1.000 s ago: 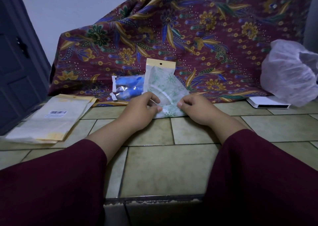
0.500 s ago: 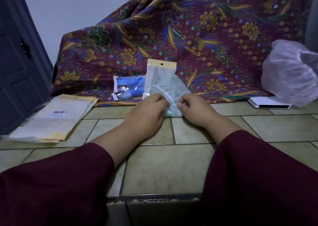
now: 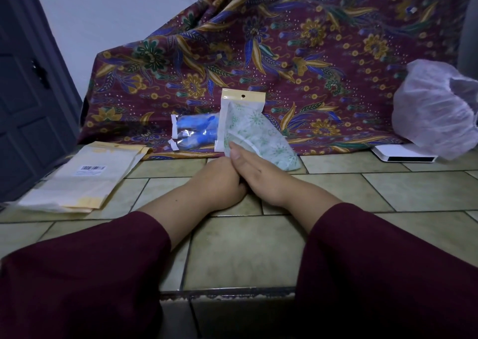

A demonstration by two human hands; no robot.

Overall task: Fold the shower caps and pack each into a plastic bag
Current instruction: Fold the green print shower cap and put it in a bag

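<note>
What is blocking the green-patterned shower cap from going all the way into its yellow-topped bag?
No separate object visibly blocks it. The green-patterned shower cap is partly inside the plastic bag, its lower end bulging out past the bag's edge. The right hand touches it, overlapping the left hand. The bag's opening is hidden.

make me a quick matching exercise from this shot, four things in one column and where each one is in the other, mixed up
Things
1. green-patterned shower cap
2. blue shower cap packet
3. stack of empty bags with a barcode label
4. white unfolded shower cap

Places
A. far right, resting over a flat white box
B. on the tiles at the left, near the dark door
C. part way into a yellow-topped bag, under the right hand
D. lying against the floral cloth, just left of the yellow-topped bag

Pairs: 1-C, 2-D, 3-B, 4-A
</note>
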